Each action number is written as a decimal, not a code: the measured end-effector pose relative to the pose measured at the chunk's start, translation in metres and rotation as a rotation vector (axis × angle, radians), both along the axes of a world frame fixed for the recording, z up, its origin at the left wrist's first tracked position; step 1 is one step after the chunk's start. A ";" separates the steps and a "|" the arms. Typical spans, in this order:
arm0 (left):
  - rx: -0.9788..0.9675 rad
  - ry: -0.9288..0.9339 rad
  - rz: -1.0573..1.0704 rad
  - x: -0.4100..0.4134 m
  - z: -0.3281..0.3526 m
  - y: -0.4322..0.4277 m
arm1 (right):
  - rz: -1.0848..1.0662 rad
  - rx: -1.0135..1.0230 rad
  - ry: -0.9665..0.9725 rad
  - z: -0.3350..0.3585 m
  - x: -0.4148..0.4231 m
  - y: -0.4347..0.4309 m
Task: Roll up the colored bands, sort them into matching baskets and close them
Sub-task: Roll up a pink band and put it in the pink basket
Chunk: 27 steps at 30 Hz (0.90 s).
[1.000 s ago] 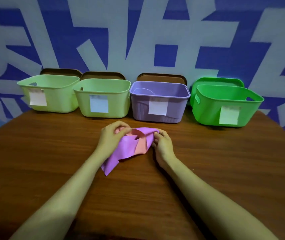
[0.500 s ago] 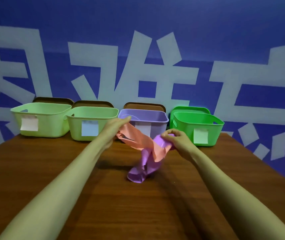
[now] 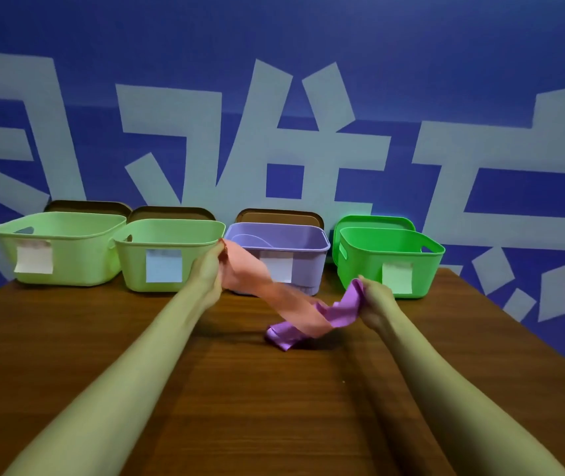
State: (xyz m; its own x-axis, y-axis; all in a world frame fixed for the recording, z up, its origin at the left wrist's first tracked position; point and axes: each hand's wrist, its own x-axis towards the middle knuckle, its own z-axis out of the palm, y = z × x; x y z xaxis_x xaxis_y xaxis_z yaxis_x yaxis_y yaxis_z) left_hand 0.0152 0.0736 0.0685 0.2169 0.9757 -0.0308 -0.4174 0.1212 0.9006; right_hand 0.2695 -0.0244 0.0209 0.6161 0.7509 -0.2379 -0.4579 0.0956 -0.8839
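A person's two bare forearms reach forward over a dark wooden table (image 3: 274, 424). The left hand (image 3: 210, 269) is raised in front of the baskets, its fingers and thumb pinching the upper end of a salmon band (image 3: 257, 283), which slopes down to the right. The right hand (image 3: 375, 298), lower and near the table, has its fingers curled round one end of a purple band (image 3: 344, 310). That band sags to the left, and its far end lies folded on the table. The salmon band's lower end crosses over the purple band, so the two touch and tangle there. Half a second ago the hands were closer together and the salmon band was less drawn out. A second ago both hands were bunched over the bands, low on the table. Four open baskets stand in a row along the table's far edge: a pale green basket (image 3: 78, 259), a second pale green basket (image 3: 133, 269), a purple basket (image 3: 308, 269) and a bright green basket (image 3: 360, 269). Each has a sticky note (image 3: 163, 266) on its front. Brown lids (image 3: 171, 211) stand behind the first three and a green lid (image 3: 373, 221) behind the last. Behind them is a blue wall (image 3: 308, 29) with large white characters.
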 end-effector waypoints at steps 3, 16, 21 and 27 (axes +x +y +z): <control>0.043 0.084 -0.033 0.015 0.005 0.000 | -0.012 -0.100 -0.144 -0.008 -0.003 0.002; 0.504 0.959 -0.708 0.062 -0.038 -0.032 | 0.092 0.360 0.147 0.063 -0.041 0.021; 0.505 1.089 -0.613 0.054 -0.068 -0.023 | -0.032 0.521 0.194 0.081 -0.031 0.032; 0.389 1.277 -0.493 0.033 -0.081 -0.010 | -0.117 0.686 0.323 0.099 -0.017 0.022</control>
State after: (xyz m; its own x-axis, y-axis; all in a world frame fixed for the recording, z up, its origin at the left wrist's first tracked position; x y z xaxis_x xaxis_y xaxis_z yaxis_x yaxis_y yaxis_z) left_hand 0.0482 0.0639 -0.0125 0.5592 0.8013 -0.2124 0.7054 -0.3253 0.6297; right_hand 0.2523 -0.0026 0.1200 0.6798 0.7294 0.0759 -0.6363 0.6381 -0.4334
